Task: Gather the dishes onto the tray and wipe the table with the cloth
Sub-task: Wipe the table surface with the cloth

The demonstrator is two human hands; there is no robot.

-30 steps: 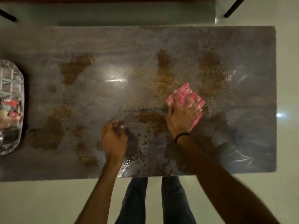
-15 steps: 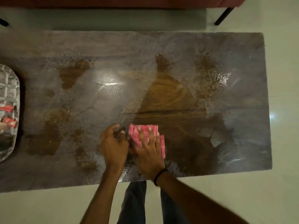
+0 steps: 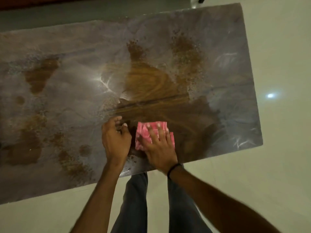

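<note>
A folded pink cloth lies flat on the dusty table near its front edge. My right hand presses on it with fingers spread straight. My left hand rests on the table just left of the cloth, fingers loosely curled, holding nothing that I can see. A wiped wedge of brown wood shows beyond the cloth. The tray and dishes are out of view.
Brown crumbly patches and dust cover the left and far-right parts of the table. Pale floor surrounds it. My legs stand at the front edge.
The right hand dragged the cloth from mid-table back to the front edge beside the left hand, leaving a wiped wedge. The view shifted right; the tray left the frame.
</note>
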